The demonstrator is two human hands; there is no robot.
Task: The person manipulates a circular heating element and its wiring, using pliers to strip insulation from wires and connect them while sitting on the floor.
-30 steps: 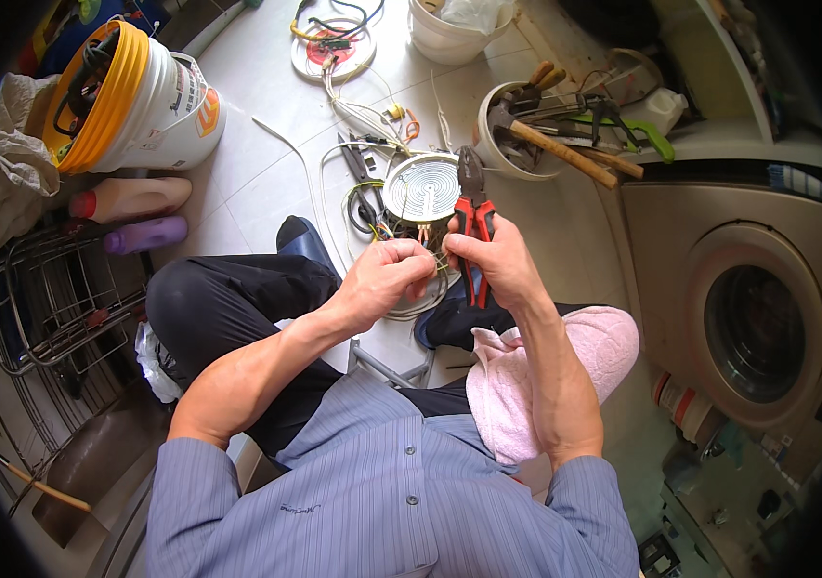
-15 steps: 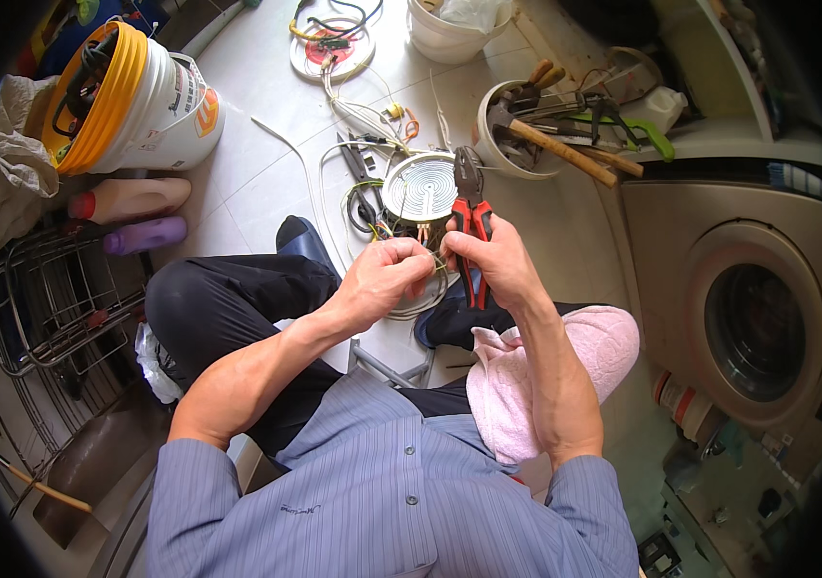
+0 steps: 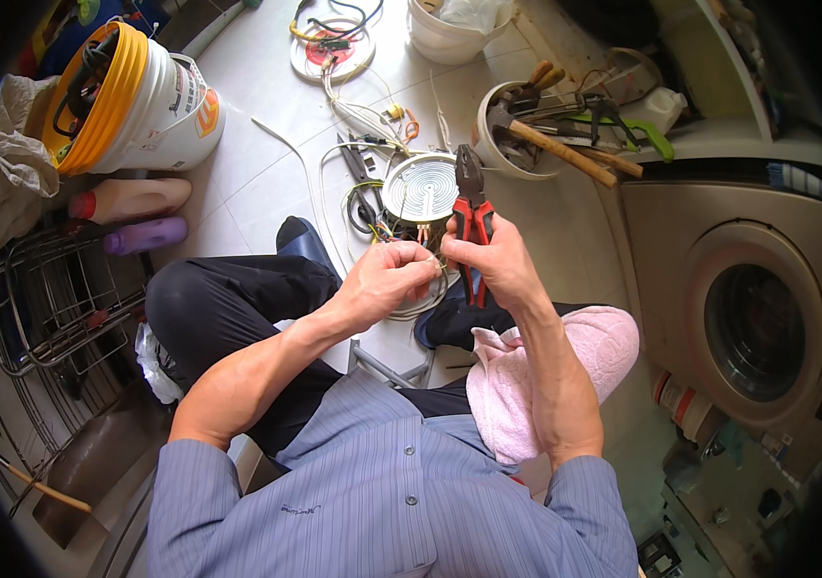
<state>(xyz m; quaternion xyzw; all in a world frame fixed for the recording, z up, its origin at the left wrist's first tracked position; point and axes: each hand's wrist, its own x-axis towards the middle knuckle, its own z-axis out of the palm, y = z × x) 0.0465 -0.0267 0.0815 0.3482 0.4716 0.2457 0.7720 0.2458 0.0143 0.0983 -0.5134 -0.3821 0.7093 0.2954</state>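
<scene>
My left hand (image 3: 387, 277) pinches a thin wire (image 3: 438, 267) beside my right hand (image 3: 495, 258), which grips upright pliers (image 3: 470, 175) with red and black handles. My right thumb lies close to the left fingertips. Behind the pliers, a round plate with a coiled ring pattern (image 3: 420, 183) rests among tangled white, black and coloured cables (image 3: 363, 116); short coloured leads run from its near side, partly hidden by my hands. A pink towel (image 3: 584, 361) drapes over my right leg, under my forearm.
A bucket of tools (image 3: 502, 135) stands right of the cables, a white bucket (image 3: 454, 34) behind, a yellow-rimmed bucket (image 3: 156, 106) at left beside bottles (image 3: 141, 197) and a wire rack (image 3: 64, 299). A washing machine (image 3: 652, 231) is on my right, another round cable-covered piece (image 3: 310, 67) farther back.
My right thumb has dipped slightly toward my left fingertips, and the left fingers shift a little. The pliers and the things around stay almost where they were.
</scene>
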